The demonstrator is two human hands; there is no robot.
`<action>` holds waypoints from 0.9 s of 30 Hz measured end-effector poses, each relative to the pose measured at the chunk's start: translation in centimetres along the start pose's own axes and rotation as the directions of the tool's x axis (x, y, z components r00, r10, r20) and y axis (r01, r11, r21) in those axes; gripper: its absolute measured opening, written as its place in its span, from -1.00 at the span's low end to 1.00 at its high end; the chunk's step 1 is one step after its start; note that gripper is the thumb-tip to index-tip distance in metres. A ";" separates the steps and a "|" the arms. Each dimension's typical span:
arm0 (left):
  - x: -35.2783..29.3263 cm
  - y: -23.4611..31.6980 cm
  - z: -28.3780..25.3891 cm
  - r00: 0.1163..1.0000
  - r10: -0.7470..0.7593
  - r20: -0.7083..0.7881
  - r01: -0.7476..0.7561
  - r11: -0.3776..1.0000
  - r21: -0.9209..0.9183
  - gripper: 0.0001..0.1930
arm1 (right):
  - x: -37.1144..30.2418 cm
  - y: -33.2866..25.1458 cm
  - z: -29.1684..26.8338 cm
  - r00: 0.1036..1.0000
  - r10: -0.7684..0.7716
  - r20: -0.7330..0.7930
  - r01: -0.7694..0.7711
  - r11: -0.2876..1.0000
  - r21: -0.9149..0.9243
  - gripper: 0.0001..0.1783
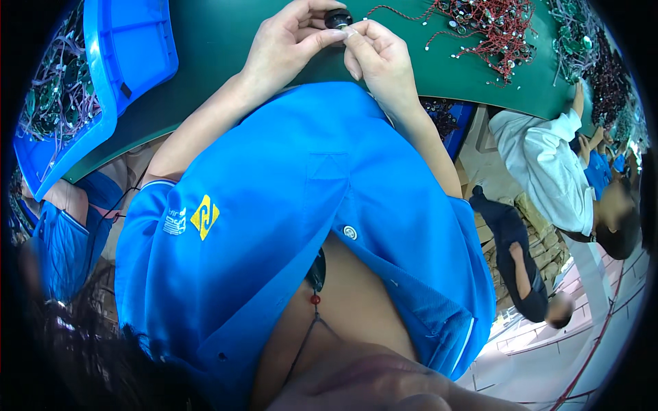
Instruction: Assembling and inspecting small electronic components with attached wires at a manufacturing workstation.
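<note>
Over the green table, my left hand [293,35] grips a small black round part [337,18] between thumb and fingers. My right hand [379,53] is closed in a pinch at the lower edge of that part, where a tiny pale bit shows. What exactly sits between the right thumb and finger is too small to make out. To the right of my hands lies a tangled heap of red twisted wires [490,31] with small round pieces among them. One red strand reaches left toward my right hand.
At the left stand blue plastic bins [133,41], one full of tangled wires and green pieces [58,103]. More wire heaps [576,34] lie at the far right of the green table [205,75]. People in grey [541,164], dark and blue clothes are nearby.
</note>
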State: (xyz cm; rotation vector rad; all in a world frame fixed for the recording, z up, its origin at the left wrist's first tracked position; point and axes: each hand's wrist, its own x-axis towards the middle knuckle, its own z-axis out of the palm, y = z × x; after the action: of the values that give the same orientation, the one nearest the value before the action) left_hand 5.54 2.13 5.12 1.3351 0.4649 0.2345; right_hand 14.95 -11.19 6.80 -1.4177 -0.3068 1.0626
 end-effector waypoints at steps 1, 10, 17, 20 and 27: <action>0.1 -0.2 -0.1 1.000 0.015 0.002 -0.015 0.997 -0.070 -0.67 | 0.0 0.0 -0.1 1.000 0.014 0.004 -0.014 1.000 0.020 -0.82; 0.2 -1.6 -0.8 0.992 0.098 0.077 -0.104 0.993 0.065 -0.72 | 0.0 0.2 -0.6 0.999 0.043 -0.012 -0.044 0.958 -0.283 -0.80; 0.0 0.4 0.2 0.984 0.152 0.089 -0.153 0.988 -0.001 -0.74 | -0.2 0.7 -0.8 0.989 -0.147 -0.003 0.113 0.770 -0.628 -0.78; 0.5 -0.6 0.6 0.998 0.051 -0.036 -0.048 0.996 0.074 -0.74 | 0.0 1.0 -0.8 0.977 -0.211 -0.017 0.140 0.704 -0.696 -0.79; 1.3 -2.0 1.6 0.988 0.128 0.092 -0.134 0.989 0.063 -0.75 | -2.3 -1.5 -3.0 0.931 -0.362 0.045 0.204 0.413 -0.888 -0.81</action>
State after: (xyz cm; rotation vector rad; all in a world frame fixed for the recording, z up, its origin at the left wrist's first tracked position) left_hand 7.24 0.83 3.18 1.4391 0.3139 0.2700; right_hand 16.55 -14.54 8.46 -2.2651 -1.0831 0.4416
